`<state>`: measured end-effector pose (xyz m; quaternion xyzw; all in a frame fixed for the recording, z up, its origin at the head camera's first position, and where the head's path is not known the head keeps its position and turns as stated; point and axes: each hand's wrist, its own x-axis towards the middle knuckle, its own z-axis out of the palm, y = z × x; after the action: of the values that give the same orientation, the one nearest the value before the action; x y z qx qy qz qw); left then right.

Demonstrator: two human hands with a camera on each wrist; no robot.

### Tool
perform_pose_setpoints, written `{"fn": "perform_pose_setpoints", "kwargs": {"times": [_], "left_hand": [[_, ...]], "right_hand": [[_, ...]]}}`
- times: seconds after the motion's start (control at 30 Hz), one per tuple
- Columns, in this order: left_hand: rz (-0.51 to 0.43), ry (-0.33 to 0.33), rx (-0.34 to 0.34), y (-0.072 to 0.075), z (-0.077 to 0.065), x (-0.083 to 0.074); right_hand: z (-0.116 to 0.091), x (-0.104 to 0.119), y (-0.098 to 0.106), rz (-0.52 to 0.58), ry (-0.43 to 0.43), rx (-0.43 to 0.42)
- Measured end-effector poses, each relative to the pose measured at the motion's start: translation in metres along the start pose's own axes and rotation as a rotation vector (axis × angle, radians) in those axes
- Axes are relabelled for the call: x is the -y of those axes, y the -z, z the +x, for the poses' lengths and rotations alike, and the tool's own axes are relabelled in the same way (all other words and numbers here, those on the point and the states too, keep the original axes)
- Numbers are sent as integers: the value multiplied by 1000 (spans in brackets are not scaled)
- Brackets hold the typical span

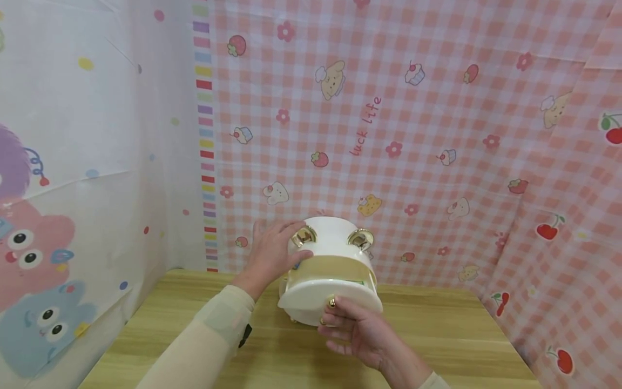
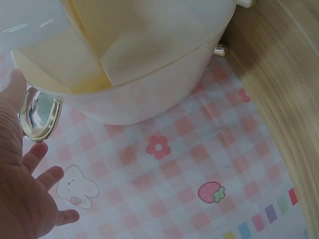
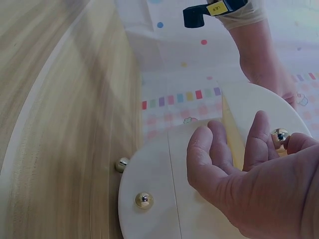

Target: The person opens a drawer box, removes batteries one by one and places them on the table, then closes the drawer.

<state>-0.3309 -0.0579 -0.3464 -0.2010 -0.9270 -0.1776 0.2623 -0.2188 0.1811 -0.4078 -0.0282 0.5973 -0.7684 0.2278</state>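
White box (image 1: 334,237) stands on the wooden table (image 1: 432,329), between my hands, open above its front panel (image 1: 303,302). Inside: a pale yellow interior (image 1: 330,267) and a green edge (image 1: 358,282) (I cannot identify it). My left hand (image 1: 271,251) is at the left gold ring (image 1: 306,236), fingers spread. My right hand (image 1: 365,334) is at the gold knob (image 1: 332,302), fingers loosely bent; whether pinching, I cannot tell.

there's the table (image 1: 452,340), pale yellowish wood, streaky grain running side to side across the head view! and standing on it, toward the back and around the middle, one white box (image 1: 335,267)! it's up on small gold feet (image 3: 122,165), feet right down on that wood, and a soft shadow is darkening the boards just in front!
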Motion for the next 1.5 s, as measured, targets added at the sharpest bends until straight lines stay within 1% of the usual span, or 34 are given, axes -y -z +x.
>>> {"fn": "perform_pose_setpoints", "kwargs": {"times": [0.57, 0.83, 1.17, 1.5], "left_hand": [[-6, 2, 5, 0, 1, 2], [-8, 14, 20, 0, 1, 3], [-26, 27, 35, 0, 1, 2], [-36, 32, 42, 0, 0, 1]], "right_hand": [[-4, 0, -3, 2, -5, -4], [-7, -2, -3, -7, -4, 6], [-10, -5, -2, 9, -9, 1], [-14, -6, -2, -7, -7, -1]]}}
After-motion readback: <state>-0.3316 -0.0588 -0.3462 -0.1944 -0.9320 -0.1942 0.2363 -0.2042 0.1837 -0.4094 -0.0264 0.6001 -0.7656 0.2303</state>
